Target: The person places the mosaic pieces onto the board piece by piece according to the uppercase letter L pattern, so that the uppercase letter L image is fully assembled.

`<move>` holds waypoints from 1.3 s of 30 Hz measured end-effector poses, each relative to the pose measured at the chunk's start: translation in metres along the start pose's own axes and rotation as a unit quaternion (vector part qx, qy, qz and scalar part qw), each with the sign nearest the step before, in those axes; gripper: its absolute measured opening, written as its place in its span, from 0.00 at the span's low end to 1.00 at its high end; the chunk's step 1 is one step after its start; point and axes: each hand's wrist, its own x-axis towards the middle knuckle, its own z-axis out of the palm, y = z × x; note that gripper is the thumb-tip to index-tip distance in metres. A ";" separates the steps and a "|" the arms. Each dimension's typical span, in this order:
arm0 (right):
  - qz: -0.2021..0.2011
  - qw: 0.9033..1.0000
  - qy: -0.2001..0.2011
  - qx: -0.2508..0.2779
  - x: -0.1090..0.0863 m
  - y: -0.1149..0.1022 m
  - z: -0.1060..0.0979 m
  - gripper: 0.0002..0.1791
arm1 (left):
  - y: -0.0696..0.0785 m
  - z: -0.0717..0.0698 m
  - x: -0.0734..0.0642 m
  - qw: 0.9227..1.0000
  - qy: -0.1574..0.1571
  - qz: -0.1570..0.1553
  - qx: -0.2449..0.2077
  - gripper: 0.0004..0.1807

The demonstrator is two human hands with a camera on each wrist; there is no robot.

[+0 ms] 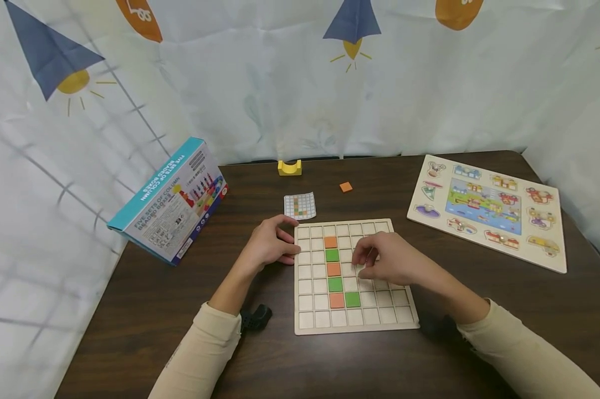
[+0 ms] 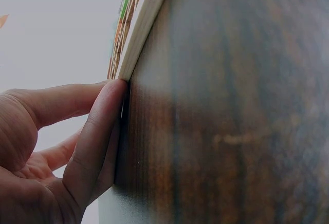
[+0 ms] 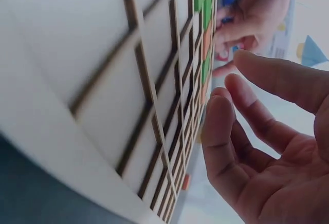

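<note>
A pale wooden grid board [image 1: 357,318] lies on the dark table. Orange tiles [image 1: 337,300] and green tiles [image 1: 335,284] alternate down one column, and another green tile [image 1: 352,299] sits right of the lowest orange one. My left hand [image 1: 272,242] touches the board's left edge; the left wrist view has its fingertips [image 2: 117,88] against the side. Over the middle of the board is my right hand [image 1: 391,259], fingers loosely bent. Seen from the right wrist, a gap separates thumb and fingers [image 3: 218,126], with nothing between them.
Behind the board lie a small grid-patterned card [image 1: 300,206], a loose orange tile [image 1: 346,187] and a yellow notched block [image 1: 290,168]. A printed box [image 1: 175,202] stands at the left. At the right rests a picture puzzle board [image 1: 484,208]. White curtains hang behind the table.
</note>
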 end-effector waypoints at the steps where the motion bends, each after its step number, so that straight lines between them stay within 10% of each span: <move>1: 0.001 1.000 -0.001 0.001 0.001 0.001 -0.002 0.08 | 0.000 0.000 0.000 1.000 -0.001 0.000 0.000 0.32; 39: 0.047 0.989 0.099 0.099 0.085 0.031 -0.060 0.15 | 0.000 0.000 -0.001 1.000 0.000 -0.008 -0.008 0.32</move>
